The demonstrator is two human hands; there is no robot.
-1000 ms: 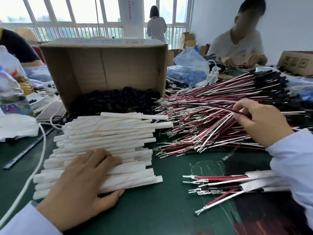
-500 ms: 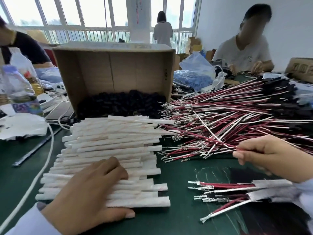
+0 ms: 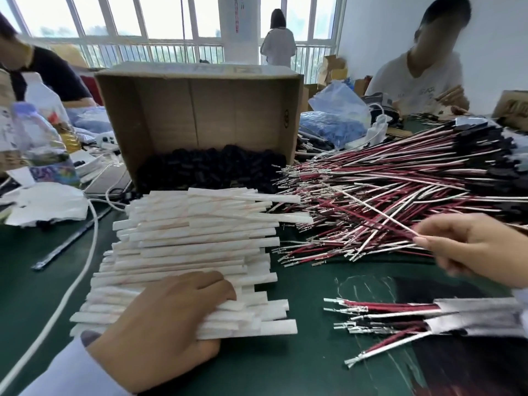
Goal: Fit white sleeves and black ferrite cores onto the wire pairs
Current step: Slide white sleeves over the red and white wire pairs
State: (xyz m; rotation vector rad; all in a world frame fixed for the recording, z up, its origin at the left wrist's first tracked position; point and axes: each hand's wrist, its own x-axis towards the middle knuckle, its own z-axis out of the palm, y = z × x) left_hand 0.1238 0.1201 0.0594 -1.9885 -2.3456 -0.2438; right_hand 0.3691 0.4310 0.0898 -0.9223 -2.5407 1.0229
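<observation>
Your left hand [image 3: 160, 324] lay on the near end of the pile of white sleeves [image 3: 194, 235]. Its fingers were stretched loosely across the top layers and its thumb sat against the near edge; it gripped nothing. The sleeves were stacked side by side on the green table [image 3: 300, 367], pointing left to right, just in front of the cardboard box [image 3: 200, 110].

Your right hand [image 3: 468, 247] was raised over the right side of the table and pinched one wire pair [image 3: 380, 215] between thumb and forefinger. That pair, one red wire and one white, slanted up and to the left from your fingertips across the heap of wires [image 3: 385, 178]. The hand was blurred, so I could not tell how the other fingers lay.

The heap of wires spread out to the right of the box, with its metal tips pointing toward the sleeves. The black cores [image 3: 211, 167] filled the bottom of the box, which lay on its side with the open face toward you. A few sleeved pairs [image 3: 457, 315] rested on the table below your right hand, well apart from the heap. A white cable [image 3: 71, 287] ran along the table left of the sleeves, and a plastic bottle [image 3: 40, 138] stood at the far left.
</observation>
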